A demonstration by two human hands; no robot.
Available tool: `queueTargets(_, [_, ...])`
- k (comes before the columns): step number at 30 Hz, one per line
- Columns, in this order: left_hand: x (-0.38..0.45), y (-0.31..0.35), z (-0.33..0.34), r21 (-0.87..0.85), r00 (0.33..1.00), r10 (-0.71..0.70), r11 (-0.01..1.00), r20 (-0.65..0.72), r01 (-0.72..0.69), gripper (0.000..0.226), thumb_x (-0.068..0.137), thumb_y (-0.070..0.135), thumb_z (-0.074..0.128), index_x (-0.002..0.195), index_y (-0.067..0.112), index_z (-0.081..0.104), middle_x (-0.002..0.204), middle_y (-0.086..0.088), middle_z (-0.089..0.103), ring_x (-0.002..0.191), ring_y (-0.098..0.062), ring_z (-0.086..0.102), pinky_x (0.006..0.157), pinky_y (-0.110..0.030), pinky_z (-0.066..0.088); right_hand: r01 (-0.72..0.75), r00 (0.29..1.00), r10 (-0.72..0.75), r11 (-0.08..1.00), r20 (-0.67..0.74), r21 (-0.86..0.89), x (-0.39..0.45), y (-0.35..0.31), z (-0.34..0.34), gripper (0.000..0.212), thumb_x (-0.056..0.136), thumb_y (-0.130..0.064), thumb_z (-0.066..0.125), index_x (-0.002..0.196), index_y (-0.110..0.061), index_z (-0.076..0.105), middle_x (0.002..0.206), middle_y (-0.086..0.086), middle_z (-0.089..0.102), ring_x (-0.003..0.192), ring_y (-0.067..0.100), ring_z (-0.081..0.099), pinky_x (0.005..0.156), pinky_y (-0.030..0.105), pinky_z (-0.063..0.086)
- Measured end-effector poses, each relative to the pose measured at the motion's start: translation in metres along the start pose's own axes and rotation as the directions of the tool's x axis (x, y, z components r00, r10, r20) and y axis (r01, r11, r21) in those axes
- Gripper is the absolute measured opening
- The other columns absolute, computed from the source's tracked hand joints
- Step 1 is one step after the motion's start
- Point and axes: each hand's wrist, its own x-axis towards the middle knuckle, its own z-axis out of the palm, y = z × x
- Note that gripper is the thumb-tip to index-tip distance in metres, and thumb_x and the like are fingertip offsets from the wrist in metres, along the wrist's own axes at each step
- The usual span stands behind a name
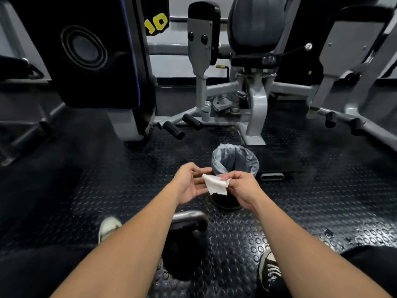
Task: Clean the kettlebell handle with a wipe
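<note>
Between the 2 outstretched forearms, low in the head view, stands 1 kettlebell [184, 239], black, on the studded rubber floor [300, 211]; its grey handle [189, 216] faces up and is partly covered by the left forearm. Neither hand touches it.

Count of items: 1 white wipe [216, 184], 1 kettlebell, 1 bin [235, 162], 2 shoes. The right hand [241, 187] pinches the wipe's right edge between thumb and curled fingers. The left hand [191, 182] has its fingers extended and loose, fingertips at the wipe's left edge (whether they pinch it or merely touch it cannot be told). The wipe is held in the air, well above and beyond the kettlebell, just in front of the bin.

The bin, lined with a grey plastic bag, stands on the floor beyond the hands; its lower part is hidden by them. A pale shoe [109, 227] lies left of the kettlebell, a dark laced shoe [269, 269] to its right.

Grey-framed gym machines [253, 100] stand behind the bin. A black panel upper left carries the yellow number "10" [156, 23]; no other writing is legible.
</note>
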Motion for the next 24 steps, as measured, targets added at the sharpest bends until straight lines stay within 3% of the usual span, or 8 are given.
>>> queueTargets(3, [-0.003,0.001,-0.01,0.115,1.0,0.008,0.993,0.03,-0.011,0.046,0.095,0.036,0.062,0.116,-0.004,0.067,0.105,-0.023,0.07,0.088,-0.029,0.069,0.075,-0.037,0.062,0.056,0.998,-0.055,0.998,0.021,-0.014,0.009,-0.003,0.01,0.048,0.084,0.026,0.051,0.056,-0.008,0.071,0.093,0.013,0.076,0.087,0.031,0.072,0.065,0.03,0.058])
queueTargets(5, [-0.001,0.002,-0.022,0.259,0.997,0.081,0.962,0.01,-0.081,0.032,0.091,0.016,0.072,0.113,-0.007,0.068,0.108,-0.023,0.072,0.082,-0.024,0.071,0.069,-0.03,0.062,0.06,0.998,-0.06,0.998,0.017,-0.012,0.012,-0.004,0.024,0.042,0.084,0.024,0.053,0.061,-0.005,0.071,0.095,0.015,0.075,0.09,0.034,0.071,0.07,0.034,0.059])
queueTargets(9, [0.004,0.009,-0.05,0.402,0.984,0.179,0.9,0.006,-0.167,0.027,0.083,0.005,0.078,0.107,-0.006,0.072,0.102,-0.021,0.074,0.084,-0.025,0.073,0.083,-0.039,0.061,-0.023,1.0,0.024,0.993,-0.005,0.115,0.015,0.002,0.044,0.027,0.089,0.002,0.05,0.102,-0.005,0.072,0.102,0.017,0.071,0.091,0.032,0.067,0.07,0.037,0.055])
queueTargets(11, [0.005,0.005,-0.061,0.461,0.978,0.208,0.867,0.013,-0.191,0.02,0.084,0.006,0.078,0.101,-0.002,0.074,0.095,-0.017,0.075,0.078,-0.021,0.072,0.075,-0.033,0.061,-0.102,0.994,0.095,0.987,0.063,0.123,0.015,0.013,0.051,0.028,0.094,-0.022,0.062,0.118,-0.009,0.069,0.109,0.014,0.073,0.09,0.028,0.069,0.07,0.036,0.055])
queueTargets(13, [0.005,0.0,-0.065,0.547,0.973,0.231,0.812,0.021,-0.205,0.012,0.084,0.011,0.079,0.095,0.006,0.076,0.088,-0.013,0.076,0.073,-0.016,0.07,0.068,-0.03,0.06,-0.121,0.984,0.118,0.993,0.13,0.015,0.016,0.028,0.057,0.025,0.096,-0.025,0.065,0.114,-0.009,0.069,0.103,0.013,0.075,0.085,0.023,0.071,0.071,0.035,0.057])
queueTargets(15, [0.009,-0.004,-0.071,0.586,0.965,0.262,0.785,-0.02,-0.201,0.014,0.082,0.018,0.08,0.094,0.01,0.077,0.093,-0.015,0.077,0.079,-0.018,0.071,0.076,-0.036,0.061,-0.07,0.987,0.081,0.994,0.136,-0.083,0.019,0.043,0.06,0.016,0.097,-0.013,0.063,0.11,-0.006,0.07,0.102,0.016,0.074,0.086,0.025,0.072,0.07,0.032,0.059])
queueTargets(19, [0.024,-0.02,-0.092,0.568,0.954,0.235,0.818,-0.188,-0.089,0.014,0.084,0.028,0.079,0.096,0.023,0.077,0.093,-0.003,0.078,0.091,-0.017,0.074,0.083,-0.037,0.062,0.017,1.0,-0.012,0.965,0.018,-0.263,0.043,0.074,0.046,0.015,0.097,-0.008,0.063,0.102,-0.016,0.075,0.097,0.013,0.077,0.091,0.034,0.073,0.082,0.048,0.062])
queueTargets(24, [0.03,-0.063,-0.135,0.561,0.869,0.262,0.827,-0.419,0.021,0.01,0.087,0.039,0.072,0.093,0.032,0.077,0.098,0.016,0.074,0.097,-0.009,0.068,0.092,-0.03,0.053,0.025,0.978,-0.123,0.872,-0.169,-0.49,0.045,0.119,0.021,0.019,0.095,-0.019,0.062,0.105,-0.029,0.075,0.09,-0.004,0.074,0.072,0.012,0.063,0.064,0.029,0.048])
